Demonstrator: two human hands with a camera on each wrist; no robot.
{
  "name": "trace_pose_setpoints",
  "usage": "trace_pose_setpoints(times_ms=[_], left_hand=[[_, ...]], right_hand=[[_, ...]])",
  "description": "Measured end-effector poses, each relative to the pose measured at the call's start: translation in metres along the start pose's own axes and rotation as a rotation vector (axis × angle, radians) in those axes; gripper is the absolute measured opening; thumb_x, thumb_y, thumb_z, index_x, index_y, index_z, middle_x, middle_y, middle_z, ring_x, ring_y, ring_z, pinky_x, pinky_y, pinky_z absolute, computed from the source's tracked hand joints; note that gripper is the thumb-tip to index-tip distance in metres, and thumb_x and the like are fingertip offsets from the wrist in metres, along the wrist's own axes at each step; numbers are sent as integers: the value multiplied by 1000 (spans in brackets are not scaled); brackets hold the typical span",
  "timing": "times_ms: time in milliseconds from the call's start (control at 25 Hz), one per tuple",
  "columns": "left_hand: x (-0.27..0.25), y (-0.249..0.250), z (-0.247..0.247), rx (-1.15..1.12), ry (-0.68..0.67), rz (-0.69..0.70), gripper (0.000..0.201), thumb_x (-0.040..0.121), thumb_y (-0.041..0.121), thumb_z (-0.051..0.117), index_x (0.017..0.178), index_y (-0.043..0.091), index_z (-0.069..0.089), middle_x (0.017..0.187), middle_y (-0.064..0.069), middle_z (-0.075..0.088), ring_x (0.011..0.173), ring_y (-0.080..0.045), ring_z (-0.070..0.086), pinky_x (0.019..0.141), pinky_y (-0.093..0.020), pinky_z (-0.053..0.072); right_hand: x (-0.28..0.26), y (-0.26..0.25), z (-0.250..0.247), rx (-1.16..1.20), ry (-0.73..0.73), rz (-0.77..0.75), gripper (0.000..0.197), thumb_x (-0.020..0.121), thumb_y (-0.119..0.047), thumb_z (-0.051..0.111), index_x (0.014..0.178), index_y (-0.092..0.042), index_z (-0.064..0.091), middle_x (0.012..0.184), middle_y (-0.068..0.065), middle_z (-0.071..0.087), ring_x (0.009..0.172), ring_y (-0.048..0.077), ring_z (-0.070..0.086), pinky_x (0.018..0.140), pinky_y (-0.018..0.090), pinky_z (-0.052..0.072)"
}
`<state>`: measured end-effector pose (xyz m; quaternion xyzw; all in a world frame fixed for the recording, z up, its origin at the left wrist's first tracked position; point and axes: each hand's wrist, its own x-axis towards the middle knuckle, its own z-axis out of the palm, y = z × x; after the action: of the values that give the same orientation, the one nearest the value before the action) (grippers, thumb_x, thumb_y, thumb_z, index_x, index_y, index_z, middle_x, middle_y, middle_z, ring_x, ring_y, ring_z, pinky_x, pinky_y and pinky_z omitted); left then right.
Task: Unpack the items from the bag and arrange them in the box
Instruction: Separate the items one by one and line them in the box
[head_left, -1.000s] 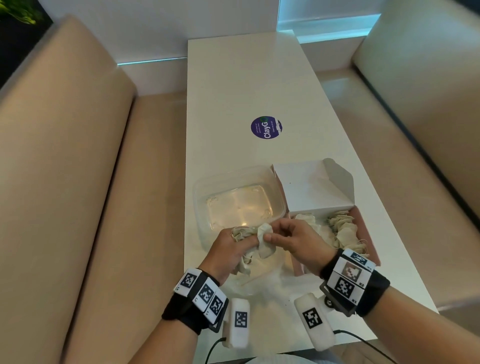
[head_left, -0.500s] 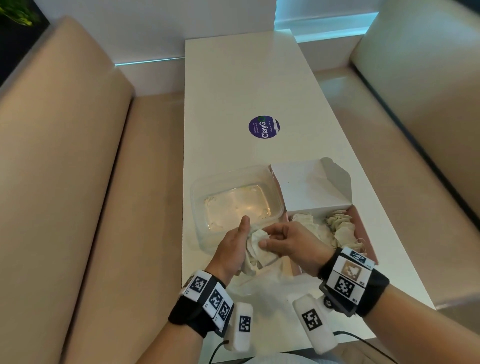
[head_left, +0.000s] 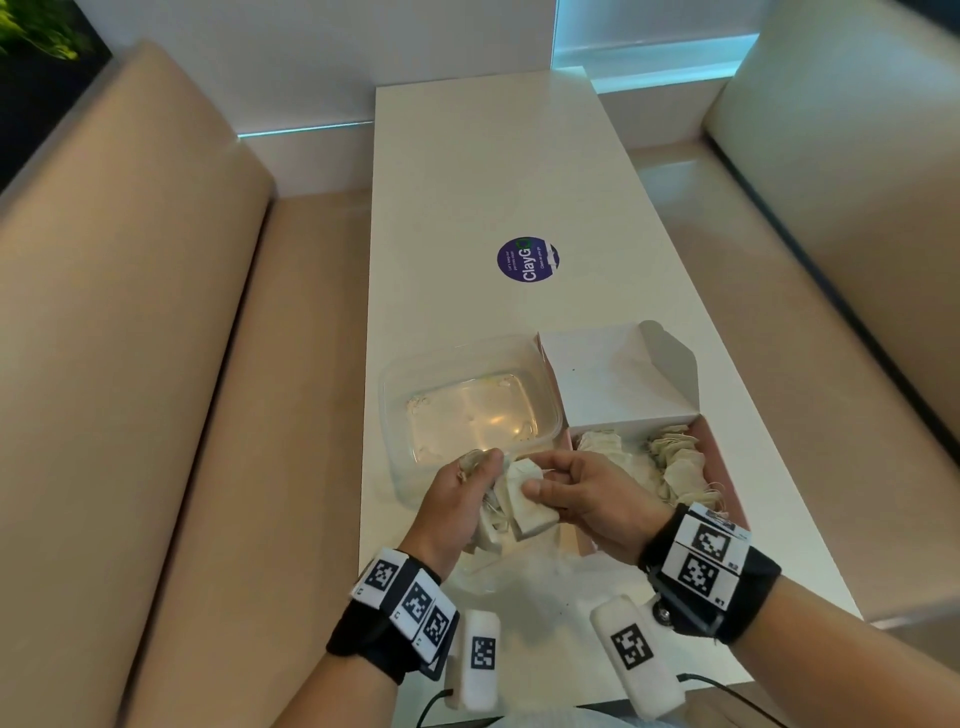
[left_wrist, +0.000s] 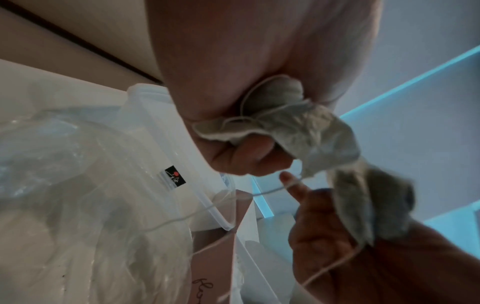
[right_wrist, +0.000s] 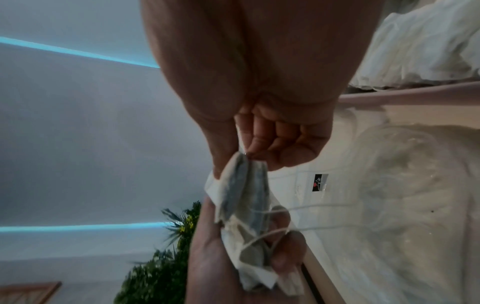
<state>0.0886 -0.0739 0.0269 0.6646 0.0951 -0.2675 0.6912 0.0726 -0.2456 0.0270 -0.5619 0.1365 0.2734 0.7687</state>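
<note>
Head view shows both hands meeting low in the middle of the frame, above the near edge of the counter (head_left: 467, 156). The left hand (head_left: 457, 499) has its fingers curled round a small bunch of tea bags (head_left: 522, 501), and the right hand (head_left: 587, 493) pinches one bag of that bunch between thumb and forefinger, its other fingers folded in. From the left wrist, thin strings (left_wrist: 272, 190) run between the bags and loop over a right finger, so they look tangled.

Just below the hands lies the crumpled clear plastic bag (head_left: 519, 577). Right of the hands, toward the lower right of the frame, sits the pink box (head_left: 719, 457) with its white lid standing open and rows of tea bags already inside. Just above the hands stands a clear plastic container (head_left: 467, 400), touching the box's left side.

The step in hand seems to be freeing one bag from the bunch. To do it well, I would hold the bunch loosely, draw the pinched bag away slowly, and slip the string off the finger first so nothing tears.
</note>
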Motion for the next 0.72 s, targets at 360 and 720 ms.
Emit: trace_pose_setpoints(times_ms=[360,720], left_hand=[[-1,6,5,-141,83,-33,33,96,33,52,81,8,67,71,-9,72,64,-21,69,55,-28,54],[-5,8,-6,-362,-16,-70,25,75,32,65,74,7,59,53,-5,43,34,-9,40,33,-15,30]], right_hand=[[-4,-3,-3,-60,40,-57,37,75,-21,70,102,4,62,94,18,64,82,27,60,77,38,49],[-8,-7,-13,260,-5,-98,57,48,-38,90,91,-9,66,91,12,67,78,21,61,75,35,48]])
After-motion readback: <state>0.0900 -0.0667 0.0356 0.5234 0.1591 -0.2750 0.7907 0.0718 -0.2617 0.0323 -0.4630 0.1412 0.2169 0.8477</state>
